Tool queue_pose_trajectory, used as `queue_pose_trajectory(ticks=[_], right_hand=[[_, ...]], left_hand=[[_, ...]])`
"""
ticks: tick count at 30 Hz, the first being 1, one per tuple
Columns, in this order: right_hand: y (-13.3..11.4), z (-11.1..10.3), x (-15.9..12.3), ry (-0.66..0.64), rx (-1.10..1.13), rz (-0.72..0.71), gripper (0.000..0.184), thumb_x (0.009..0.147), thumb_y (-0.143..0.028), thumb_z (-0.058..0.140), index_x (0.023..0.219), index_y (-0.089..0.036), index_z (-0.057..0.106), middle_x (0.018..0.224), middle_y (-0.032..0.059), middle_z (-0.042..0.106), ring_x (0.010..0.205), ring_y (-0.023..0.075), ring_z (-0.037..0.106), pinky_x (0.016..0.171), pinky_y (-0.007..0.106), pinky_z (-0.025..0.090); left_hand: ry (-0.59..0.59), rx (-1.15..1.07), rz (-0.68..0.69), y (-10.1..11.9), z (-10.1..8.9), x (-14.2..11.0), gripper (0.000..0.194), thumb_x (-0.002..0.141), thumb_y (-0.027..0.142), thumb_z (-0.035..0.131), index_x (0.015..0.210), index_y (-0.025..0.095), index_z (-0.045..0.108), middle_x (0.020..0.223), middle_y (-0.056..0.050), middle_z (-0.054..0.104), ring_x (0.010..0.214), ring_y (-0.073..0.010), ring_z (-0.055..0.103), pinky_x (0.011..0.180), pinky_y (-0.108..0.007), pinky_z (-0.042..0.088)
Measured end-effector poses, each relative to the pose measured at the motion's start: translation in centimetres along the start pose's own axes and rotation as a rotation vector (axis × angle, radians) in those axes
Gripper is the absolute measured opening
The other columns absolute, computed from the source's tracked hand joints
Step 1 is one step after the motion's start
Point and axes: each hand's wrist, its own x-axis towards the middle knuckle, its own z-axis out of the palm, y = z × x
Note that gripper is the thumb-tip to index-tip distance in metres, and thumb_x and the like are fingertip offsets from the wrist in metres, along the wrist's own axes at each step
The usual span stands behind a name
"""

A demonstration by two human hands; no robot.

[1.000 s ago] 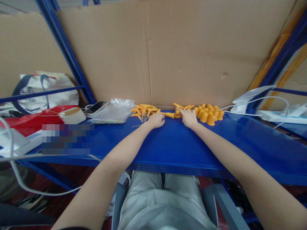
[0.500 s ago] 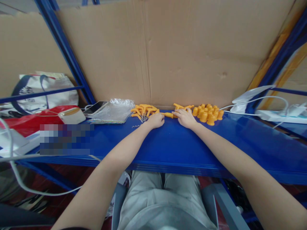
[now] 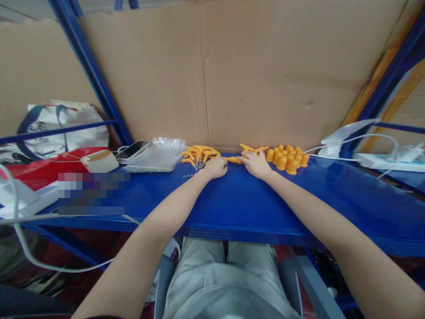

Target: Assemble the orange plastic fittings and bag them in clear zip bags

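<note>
My left hand (image 3: 216, 167) is closed at the middle of the blue shelf, its fingers wrapped round one end of a yellow corkscrew that they mostly hide. Between the two hands a yellow plastic sleeve (image 3: 234, 160) of the corkscrew lies level. My right hand (image 3: 257, 164) grips the sleeve's other end with its fingertips, back of the hand up. Just left of my left hand is a pile of yellow T-handled corkscrews (image 3: 198, 153) with bare metal spirals. More yellow T-handled pieces (image 3: 254, 148) lie behind my right hand. Several yellow sleeves (image 3: 288, 157) stand upright to its right.
Clear plastic bags (image 3: 159, 155) and a phone (image 3: 133, 149) lie left of the corkscrews. A red bag (image 3: 63, 159) and a white cable (image 3: 23, 248) are farther left. Cardboard (image 3: 259, 79) closes off the back. A white power strip (image 3: 392, 161) is at the right.
The yellow sleeve has shifted slightly left, toward my left hand; the spiral seen between them before is now hidden. My right fingers have shifted slightly. The piles are unchanged.
</note>
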Motion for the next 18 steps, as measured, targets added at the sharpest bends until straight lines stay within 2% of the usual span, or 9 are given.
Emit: queue_pose_trajectory(ticks=[8,18], right_hand=[[0.18,0.44,0.16,0.002,-0.03,0.041,0.047,0.1,-0.017,0.032,0.135,-0.023,0.062,0.128,0.0144,0.066,0.123,0.0301,0.052,0.105,0.06,0.027],[-0.06,0.11,0.05,-0.041,-0.018,0.067,0.049,0.098,-0.014,0.031,0.139,-0.021,0.058,0.129,0.0154,0.066,0.122,0.0301,0.052,0.104,0.056,0.027]], left_hand=[[0.006,0.007,-0.004,-0.13,0.22,0.09,0.032,0.092,0.019,0.044,0.103,0.012,0.073,0.11,-0.013,0.071,0.103,-0.0227,0.068,0.092,-0.031,0.052],[0.013,-0.014,-0.019,-0.07,0.31,0.09,0.031,0.092,0.018,0.045,0.103,0.013,0.073,0.11,-0.013,0.071,0.102,-0.0228,0.069,0.092,-0.031,0.053]])
